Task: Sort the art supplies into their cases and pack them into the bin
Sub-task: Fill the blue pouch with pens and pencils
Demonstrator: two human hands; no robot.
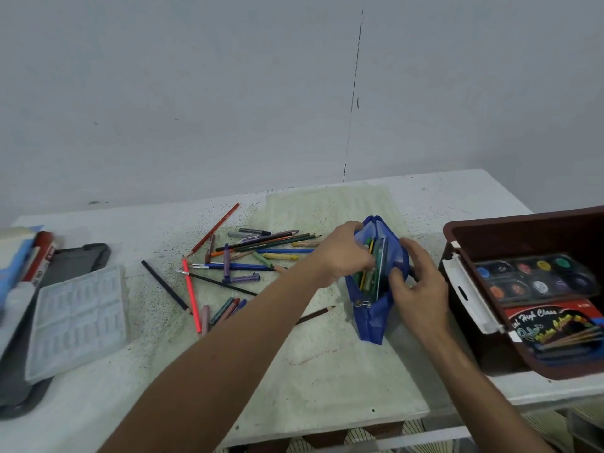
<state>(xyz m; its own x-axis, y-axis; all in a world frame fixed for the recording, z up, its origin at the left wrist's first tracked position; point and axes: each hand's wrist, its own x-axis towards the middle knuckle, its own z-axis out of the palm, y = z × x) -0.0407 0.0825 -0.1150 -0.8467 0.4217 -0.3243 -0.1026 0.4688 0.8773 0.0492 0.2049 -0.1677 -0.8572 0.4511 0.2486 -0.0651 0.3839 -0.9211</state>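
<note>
Left hand [346,253] fingertips hidden inside open blue fabric pencil pouch [372,308]; pouch contents mostly covered. Brown plastic bin [523,223] cut off at right edge. Red watercolour box [555,325] label blurred, partly unreadable. Dark grey tray [19,380] cut off at left edge.

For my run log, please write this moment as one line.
step: filling blue pouch | left hand: pushes pencils in | right hand: holds pouch open | loose pencils: remain on table | bin: holds paints
</note>
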